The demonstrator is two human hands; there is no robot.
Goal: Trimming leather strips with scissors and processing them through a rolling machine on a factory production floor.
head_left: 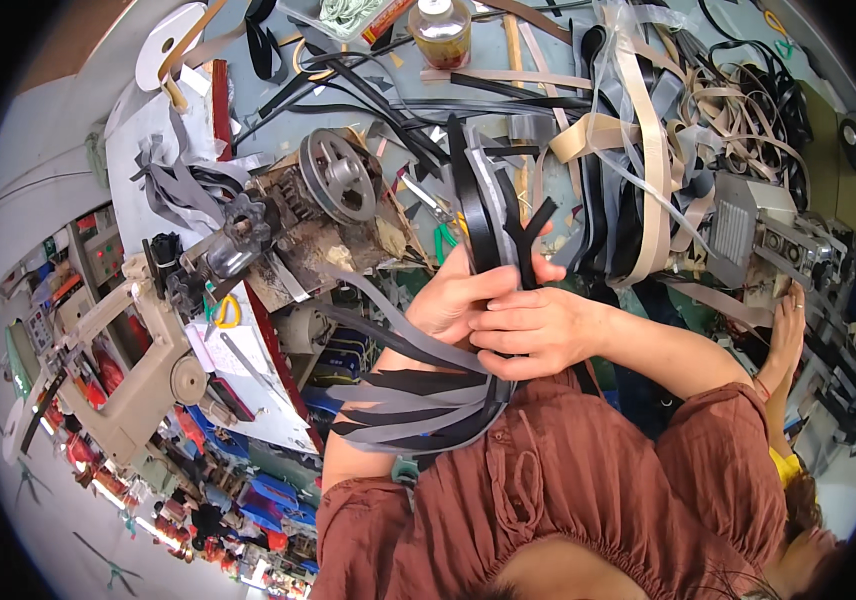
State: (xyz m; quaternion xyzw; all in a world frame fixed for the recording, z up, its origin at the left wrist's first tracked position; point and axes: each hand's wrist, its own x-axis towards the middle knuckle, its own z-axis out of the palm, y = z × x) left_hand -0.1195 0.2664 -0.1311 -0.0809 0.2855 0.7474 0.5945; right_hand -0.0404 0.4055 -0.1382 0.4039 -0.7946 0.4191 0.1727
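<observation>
In front of my chest, both hands are closed on a bundle of black and grey fabric strips. My left hand grips the bundle with its thumb lying along a wide black strip. Against it, my right hand has its fingers curled around the strips, and a short forked black end sticks up by its fingertips. The lower part of the bundle, fanned-out grey and black strip ends, drapes across my left forearm. Where the two hands meet, my fingers partly hide the strips.
Left of my hands stands a greasy machine with a metal wheel; scissors lie beside it. Beige strips and tangled bands cover the table's right side. A jar stands at the back. Another person's hand shows at right.
</observation>
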